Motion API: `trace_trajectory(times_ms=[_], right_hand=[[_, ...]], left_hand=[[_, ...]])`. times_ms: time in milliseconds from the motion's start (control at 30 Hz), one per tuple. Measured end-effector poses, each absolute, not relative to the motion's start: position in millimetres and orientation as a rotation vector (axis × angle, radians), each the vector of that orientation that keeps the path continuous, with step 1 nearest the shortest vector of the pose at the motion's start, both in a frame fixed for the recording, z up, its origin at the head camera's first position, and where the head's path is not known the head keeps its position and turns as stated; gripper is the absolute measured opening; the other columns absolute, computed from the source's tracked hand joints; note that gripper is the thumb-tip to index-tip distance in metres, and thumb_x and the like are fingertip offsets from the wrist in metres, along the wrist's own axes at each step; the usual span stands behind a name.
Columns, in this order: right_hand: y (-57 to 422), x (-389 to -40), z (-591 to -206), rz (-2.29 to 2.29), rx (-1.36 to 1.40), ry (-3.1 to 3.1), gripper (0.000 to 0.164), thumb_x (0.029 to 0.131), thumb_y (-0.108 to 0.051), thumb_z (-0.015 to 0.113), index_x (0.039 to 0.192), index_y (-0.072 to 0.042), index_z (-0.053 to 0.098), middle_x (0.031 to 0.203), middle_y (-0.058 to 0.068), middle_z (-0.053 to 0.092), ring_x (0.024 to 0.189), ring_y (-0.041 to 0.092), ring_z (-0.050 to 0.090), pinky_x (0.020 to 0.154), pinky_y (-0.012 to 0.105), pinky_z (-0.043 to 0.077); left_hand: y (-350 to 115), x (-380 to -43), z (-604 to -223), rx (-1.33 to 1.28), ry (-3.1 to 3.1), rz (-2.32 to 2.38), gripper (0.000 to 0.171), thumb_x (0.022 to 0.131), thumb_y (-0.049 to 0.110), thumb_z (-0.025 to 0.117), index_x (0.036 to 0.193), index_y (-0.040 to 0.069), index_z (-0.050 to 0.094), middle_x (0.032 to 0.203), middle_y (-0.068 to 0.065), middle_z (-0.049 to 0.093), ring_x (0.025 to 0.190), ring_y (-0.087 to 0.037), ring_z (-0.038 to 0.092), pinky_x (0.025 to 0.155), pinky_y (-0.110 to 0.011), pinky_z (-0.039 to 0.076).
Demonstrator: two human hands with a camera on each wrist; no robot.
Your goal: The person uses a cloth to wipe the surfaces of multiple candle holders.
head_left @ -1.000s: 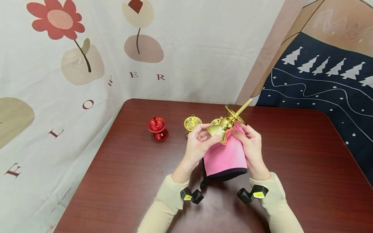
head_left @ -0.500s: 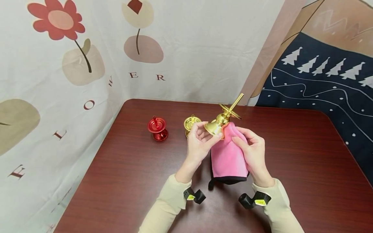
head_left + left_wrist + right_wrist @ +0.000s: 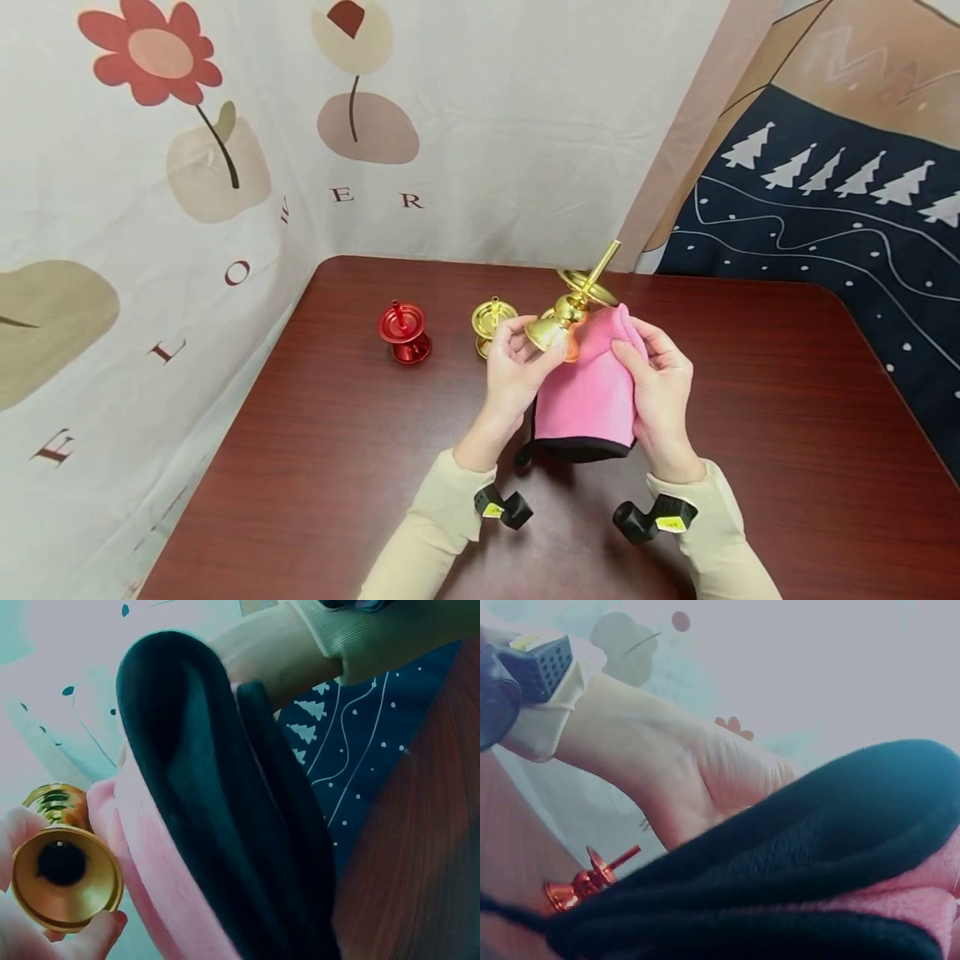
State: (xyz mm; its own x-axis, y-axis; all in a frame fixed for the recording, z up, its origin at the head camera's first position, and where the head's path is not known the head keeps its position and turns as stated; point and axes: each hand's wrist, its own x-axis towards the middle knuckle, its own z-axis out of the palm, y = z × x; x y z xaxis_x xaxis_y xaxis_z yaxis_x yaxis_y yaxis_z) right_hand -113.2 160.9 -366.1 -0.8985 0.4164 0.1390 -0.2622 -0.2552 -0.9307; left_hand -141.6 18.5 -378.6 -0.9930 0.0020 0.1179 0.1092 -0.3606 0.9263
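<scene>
Reddish-brown tabletop | your left hand: grip pinches gold candlestick, tilted | your right hand: grip pinches pink cloth alongside

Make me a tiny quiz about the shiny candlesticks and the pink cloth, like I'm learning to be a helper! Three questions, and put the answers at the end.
1. Which hand grips the tilted gold candlestick? A) left B) right
2. True or false: the red candlestick lies on its side.
3. Fill in: the pink cloth has a ____ edge.

Key: 1. A, the left hand. 2. False, it stands upright on the table. 3. Black.
</scene>
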Motion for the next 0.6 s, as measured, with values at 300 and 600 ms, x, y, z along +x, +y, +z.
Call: trace_trajectory(times_ms=[300, 600], right_hand=[[157.7, -115.7, -368.8, 2.061, -0.133, -1.674, 0.022, 0.081, 0.006, 0.066, 0.100, -0.003, 0.070, 0.090, -0.001, 0.070, 0.078, 0.012, 0.064, 0.066, 0.020, 0.052], [156.9, -111.5, -366.9, 1.793, 0.091, -1.844, 0.023, 0.080, 0.008, 0.066, 0.103, 0.012, 0.063, 0.092, -0.006, 0.068, 0.078, 0.007, 0.063, 0.067, 0.017, 0.051]], left_hand=[[16.1, -143.5, -376.4, -0.305, -1.899, -2.461, 0.043, 0.074, -0.010, 0.066, 0.115, -0.011, 0.054, 0.112, -0.021, 0.058, 0.089, -0.012, 0.058, 0.078, -0.022, 0.048], [12.6, -146.5, -377.3, -0.272, -1.977, -2.432, 0.035, 0.074, -0.007, 0.069, 0.107, -0.010, 0.060, 0.099, -0.012, 0.062, 0.080, -0.008, 0.057, 0.069, -0.020, 0.049]])
